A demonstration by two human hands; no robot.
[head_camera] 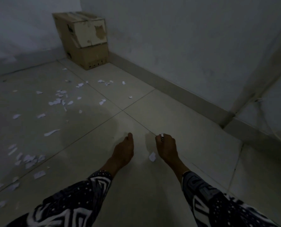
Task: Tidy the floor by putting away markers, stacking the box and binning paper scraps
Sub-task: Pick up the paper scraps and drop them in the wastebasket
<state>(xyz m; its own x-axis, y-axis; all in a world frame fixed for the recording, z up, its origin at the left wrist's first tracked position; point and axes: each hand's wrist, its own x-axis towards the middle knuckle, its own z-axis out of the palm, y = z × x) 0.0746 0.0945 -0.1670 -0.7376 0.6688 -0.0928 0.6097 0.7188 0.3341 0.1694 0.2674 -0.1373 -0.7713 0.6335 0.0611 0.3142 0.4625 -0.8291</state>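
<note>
A: Head view is showing you the boxes already stacked in the corner, worn cardboard, edges peeling.

B: And the rest?

A: Scraps, thin torn white paper, are still lying across the glossy tiles in front of the boxes. Your right hand is pinching something small, perhaps paper; your left hand is hanging curled, holding nothing visible. No markers are showing.

You are reaching both arms out over the tiled floor, your right hand pinching a small white-tipped object, too dim to identify, while your left hand is hanging loosely curled, holding nothing. Paper scraps are lying scattered to your left, one scrap showing between your wrists. Two cardboard boxes are sitting stacked in the far corner.
</note>
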